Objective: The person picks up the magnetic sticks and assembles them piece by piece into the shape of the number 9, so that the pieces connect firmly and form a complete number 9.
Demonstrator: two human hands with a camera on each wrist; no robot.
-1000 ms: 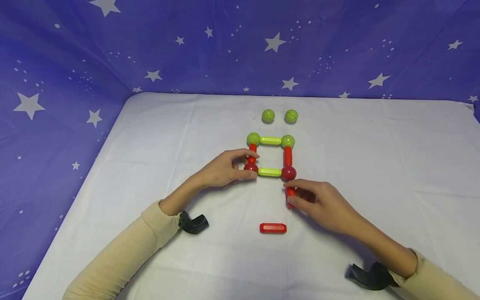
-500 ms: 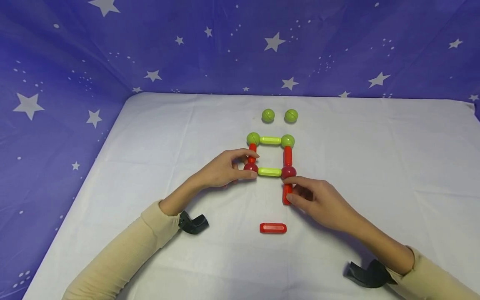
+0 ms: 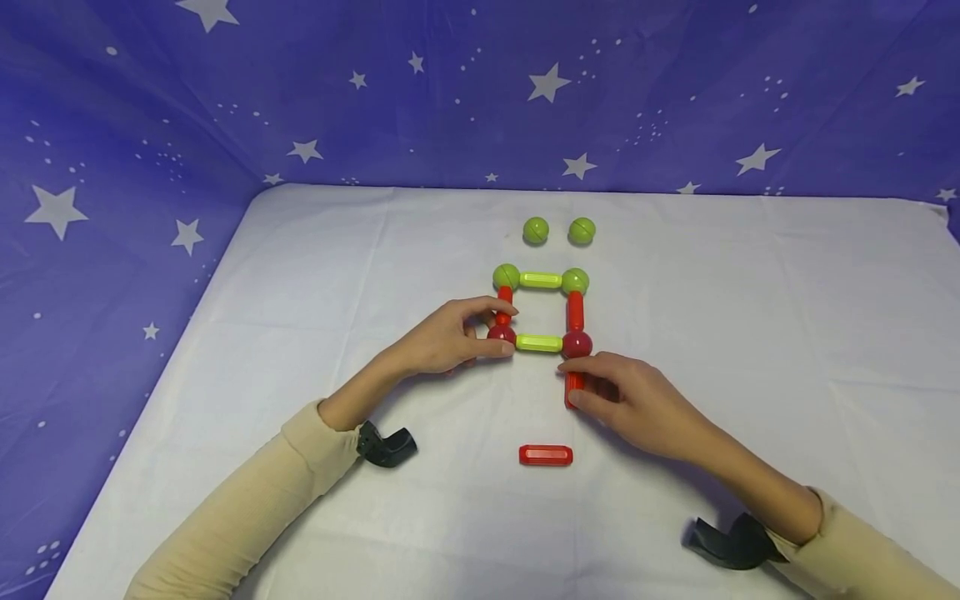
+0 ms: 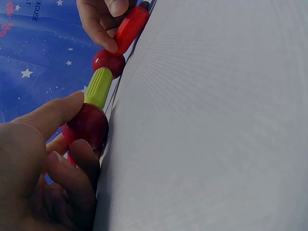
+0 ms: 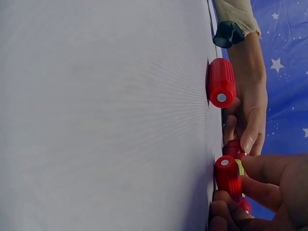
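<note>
Biggest first: the blue-purple, star-printed cloth backdrop (image 3: 450, 117) fills the far side, and in front of it stretches the white cloth-covered table (image 3: 750, 317). In come my arms in beige fabric sleeves (image 3: 240, 500), a curved black attachment (image 3: 387, 448) at each wrist.

And the hands! My left hand (image 3: 447, 337) is half curled at the near left corner, thumb and fingers gripping the glossy dark red left corner ball (image 4: 89, 124). My right hand (image 3: 645, 404) is bent round too, thumb and fingers pinching a ribbed red plastic-looking rod (image 3: 573, 382); it points away from me, right below the dark red right corner ball (image 3: 577, 343), my fingertip covering the meeting point in the head view.

Between my hands lies the square frame of rods and balls (image 3: 538, 342): lime-yellow rods (image 3: 541, 280) across, red side rods (image 3: 576, 311), green corner balls (image 3: 506, 277) at the far end. Nearer me, a loose faceted red rod (image 3: 545, 455) lies crosswise. Beyond the frame sit two loose green seamed balls (image 3: 536, 231), side by side.

Smallest of all, lettering on the blue: "EXCUSE" (image 4: 37, 10), sideways, a "T" beside it, and red marks (image 4: 6, 19) too blurred to read.
</note>
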